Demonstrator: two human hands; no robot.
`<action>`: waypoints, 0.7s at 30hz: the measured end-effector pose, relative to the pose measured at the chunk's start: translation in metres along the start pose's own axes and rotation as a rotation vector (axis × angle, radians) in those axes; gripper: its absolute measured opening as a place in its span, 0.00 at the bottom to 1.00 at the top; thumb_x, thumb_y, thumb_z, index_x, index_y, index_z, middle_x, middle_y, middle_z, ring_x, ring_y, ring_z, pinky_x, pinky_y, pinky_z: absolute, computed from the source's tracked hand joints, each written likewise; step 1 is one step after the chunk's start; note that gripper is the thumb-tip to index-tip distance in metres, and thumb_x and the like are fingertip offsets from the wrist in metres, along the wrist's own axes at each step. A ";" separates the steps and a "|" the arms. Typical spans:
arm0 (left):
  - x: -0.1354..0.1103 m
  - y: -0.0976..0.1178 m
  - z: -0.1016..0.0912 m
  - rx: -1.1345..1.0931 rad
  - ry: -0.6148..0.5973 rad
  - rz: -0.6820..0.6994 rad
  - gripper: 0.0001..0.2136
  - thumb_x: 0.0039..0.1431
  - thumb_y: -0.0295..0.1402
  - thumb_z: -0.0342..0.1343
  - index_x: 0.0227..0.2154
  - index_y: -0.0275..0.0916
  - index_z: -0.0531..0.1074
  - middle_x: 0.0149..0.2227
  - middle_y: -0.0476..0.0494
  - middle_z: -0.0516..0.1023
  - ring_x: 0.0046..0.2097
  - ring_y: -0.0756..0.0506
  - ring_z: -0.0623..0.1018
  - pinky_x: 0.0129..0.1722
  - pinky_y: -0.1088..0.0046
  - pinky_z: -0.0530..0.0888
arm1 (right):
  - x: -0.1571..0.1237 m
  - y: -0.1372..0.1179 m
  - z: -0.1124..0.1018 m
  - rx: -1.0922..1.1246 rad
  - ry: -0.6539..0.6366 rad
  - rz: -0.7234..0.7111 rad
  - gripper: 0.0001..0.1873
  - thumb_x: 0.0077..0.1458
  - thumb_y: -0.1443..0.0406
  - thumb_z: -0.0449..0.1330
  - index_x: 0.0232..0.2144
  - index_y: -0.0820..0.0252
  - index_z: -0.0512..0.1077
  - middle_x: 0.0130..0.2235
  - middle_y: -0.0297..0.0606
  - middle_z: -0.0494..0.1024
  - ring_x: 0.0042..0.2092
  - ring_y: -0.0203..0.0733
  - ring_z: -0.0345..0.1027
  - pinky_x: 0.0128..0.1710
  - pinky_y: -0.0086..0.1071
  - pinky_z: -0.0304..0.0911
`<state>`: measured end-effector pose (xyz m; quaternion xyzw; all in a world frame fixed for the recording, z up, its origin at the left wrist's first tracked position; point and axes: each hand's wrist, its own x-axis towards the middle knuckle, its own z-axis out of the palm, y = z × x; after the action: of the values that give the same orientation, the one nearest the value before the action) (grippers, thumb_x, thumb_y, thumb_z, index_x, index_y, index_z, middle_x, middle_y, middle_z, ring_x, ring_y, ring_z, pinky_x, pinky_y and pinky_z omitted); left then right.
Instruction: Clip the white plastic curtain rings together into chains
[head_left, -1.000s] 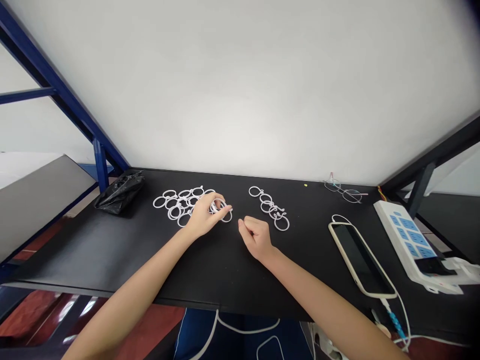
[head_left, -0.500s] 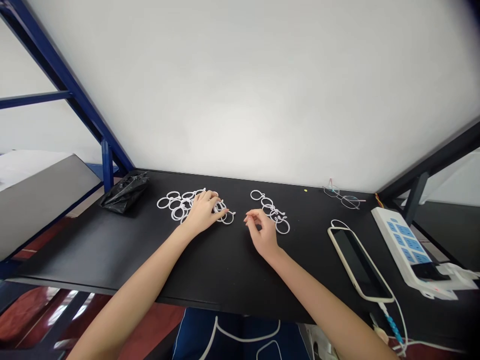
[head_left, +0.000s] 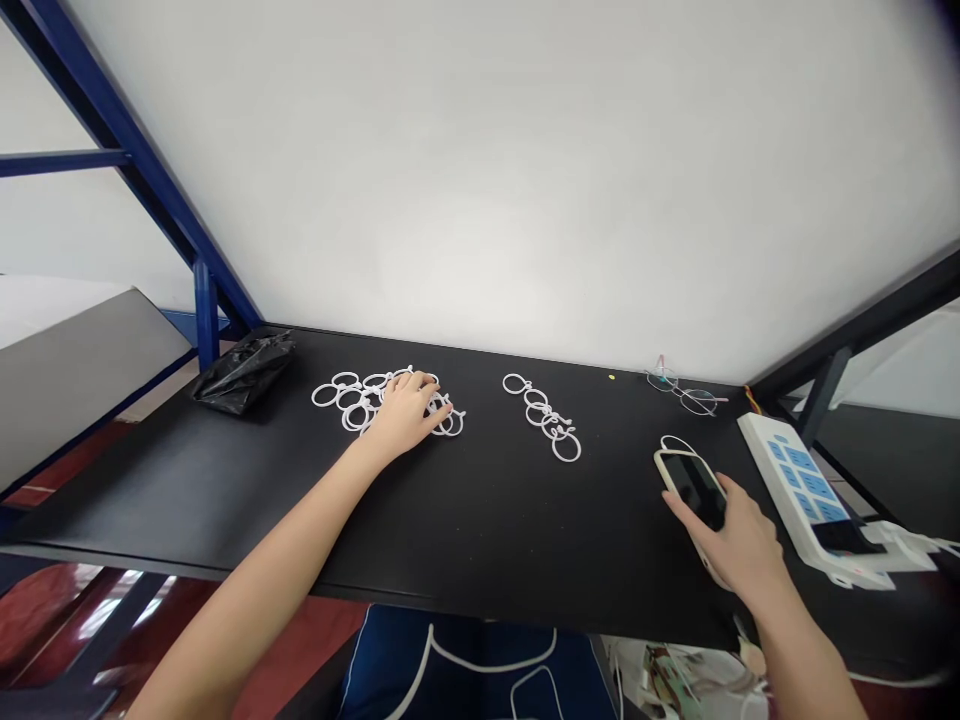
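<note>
My left hand lies over a pile of white curtain rings, fingers stretched out and thumb apart; the rings under the palm are hidden. To the right, a smaller row of white curtain rings runs slantwise on the black table, several overlapping, with no hand on it. My right hand is closed around the smartphone in its pale case, thumb along the left edge and fingers along the right. The phone's lower part is covered by the hand.
A crumpled black plastic bag sits at the table's left end. Eyeglasses rest near the wall at right. A white power strip with plugs stands beside the phone, and a white cable curves behind it.
My right hand has moved right, from beside the smaller row of curtain rings to the smartphone, and has taken hold of it. My left hand stays on the pile.
</note>
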<state>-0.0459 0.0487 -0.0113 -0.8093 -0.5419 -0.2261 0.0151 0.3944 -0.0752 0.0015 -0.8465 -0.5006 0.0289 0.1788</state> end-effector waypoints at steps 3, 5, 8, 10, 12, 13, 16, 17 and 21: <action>0.000 0.000 0.000 0.002 -0.006 0.002 0.17 0.65 0.44 0.49 0.43 0.36 0.74 0.50 0.36 0.73 0.52 0.35 0.70 0.55 0.54 0.65 | -0.002 0.031 0.004 -0.083 -0.049 0.084 0.57 0.41 0.35 0.56 0.60 0.73 0.58 0.57 0.67 0.66 0.56 0.79 0.62 0.51 0.63 0.61; -0.001 0.001 -0.001 -0.003 -0.009 0.002 0.16 0.65 0.43 0.49 0.43 0.37 0.74 0.50 0.36 0.73 0.52 0.35 0.70 0.55 0.54 0.65 | -0.003 0.037 0.007 -0.030 -0.004 0.035 0.54 0.40 0.36 0.57 0.58 0.71 0.61 0.55 0.64 0.69 0.56 0.74 0.64 0.53 0.59 0.61; -0.001 0.001 -0.001 -0.012 -0.014 -0.002 0.16 0.65 0.43 0.48 0.42 0.37 0.74 0.49 0.36 0.73 0.52 0.36 0.70 0.55 0.53 0.65 | -0.003 0.034 0.008 0.052 0.053 0.004 0.48 0.38 0.38 0.59 0.52 0.67 0.64 0.50 0.59 0.74 0.54 0.69 0.67 0.55 0.55 0.61; -0.001 0.001 -0.001 -0.012 -0.020 -0.007 0.16 0.64 0.43 0.48 0.42 0.37 0.74 0.49 0.37 0.73 0.52 0.36 0.70 0.55 0.53 0.65 | -0.003 0.031 0.007 0.078 0.072 0.011 0.46 0.37 0.38 0.60 0.50 0.65 0.65 0.48 0.57 0.74 0.53 0.68 0.68 0.55 0.55 0.60; -0.001 0.001 -0.001 -0.010 -0.025 -0.011 0.16 0.64 0.43 0.49 0.43 0.37 0.74 0.50 0.37 0.73 0.52 0.36 0.71 0.55 0.53 0.65 | -0.004 0.029 0.006 0.098 0.087 0.005 0.43 0.37 0.39 0.60 0.48 0.62 0.65 0.48 0.54 0.74 0.52 0.67 0.68 0.55 0.55 0.60; 0.000 0.001 -0.001 -0.008 -0.026 -0.013 0.16 0.64 0.43 0.49 0.43 0.37 0.74 0.50 0.36 0.73 0.52 0.36 0.71 0.55 0.53 0.65 | -0.004 0.028 0.005 0.108 0.093 0.003 0.42 0.36 0.39 0.61 0.47 0.61 0.65 0.47 0.53 0.74 0.52 0.67 0.68 0.55 0.55 0.60; 0.000 0.001 -0.002 0.003 -0.030 -0.014 0.16 0.64 0.43 0.49 0.43 0.36 0.74 0.50 0.36 0.73 0.52 0.36 0.71 0.55 0.53 0.65 | -0.001 0.029 0.005 0.140 0.095 0.030 0.41 0.34 0.40 0.63 0.45 0.59 0.65 0.46 0.51 0.75 0.50 0.67 0.69 0.52 0.56 0.61; 0.000 0.001 -0.002 0.007 -0.032 -0.015 0.16 0.64 0.43 0.49 0.43 0.36 0.74 0.50 0.36 0.73 0.52 0.36 0.71 0.55 0.53 0.64 | 0.000 0.030 0.005 0.150 0.095 0.042 0.41 0.33 0.40 0.63 0.44 0.59 0.65 0.45 0.51 0.75 0.50 0.67 0.70 0.52 0.56 0.61; 0.000 0.001 -0.002 0.017 -0.041 -0.018 0.17 0.65 0.43 0.48 0.43 0.36 0.74 0.49 0.36 0.73 0.52 0.35 0.71 0.55 0.53 0.64 | 0.003 0.034 0.007 0.185 0.108 0.070 0.42 0.30 0.40 0.65 0.44 0.57 0.65 0.44 0.49 0.75 0.48 0.65 0.70 0.50 0.54 0.61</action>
<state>-0.0459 0.0475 -0.0096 -0.8086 -0.5514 -0.2053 0.0088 0.4230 -0.0854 -0.0165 -0.8436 -0.4557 0.0355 0.2819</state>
